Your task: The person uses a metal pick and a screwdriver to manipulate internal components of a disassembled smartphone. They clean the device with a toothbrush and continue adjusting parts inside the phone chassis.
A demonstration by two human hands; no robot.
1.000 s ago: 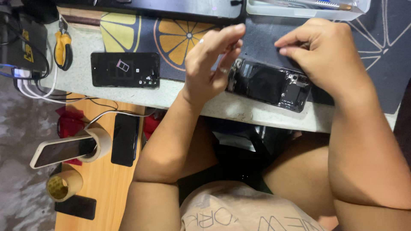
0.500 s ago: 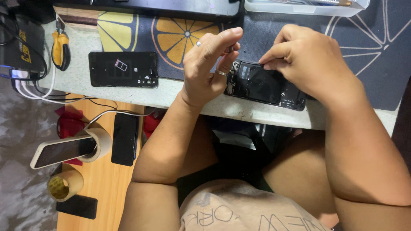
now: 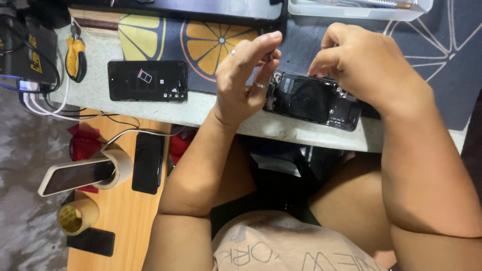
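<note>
An opened black phone [image 3: 314, 100] lies inside-up on the pale table edge [image 3: 201, 113], partly on a dark mat. My left hand [image 3: 243, 80] braces the phone's left end with its lower fingers, while the index finger and thumb stick up and apart. A ring shows on one finger. My right hand [image 3: 366, 65] curls over the phone's upper edge, fingertips pinched together against it. What they pinch is hidden.
A black back cover [image 3: 148, 81] with a small card tray on it lies to the left, beside yellow-handled pliers [image 3: 75, 55]. A clear plastic tray [image 3: 359, 7] sits at the top. On a wooden stool below stand tape rolls [image 3: 118, 168], a leaning phone [image 3: 75, 175] and a black phone [image 3: 148, 163].
My right hand's fingertips have come down and left onto the phone's upper edge. My left hand has stayed at the phone's left end.
</note>
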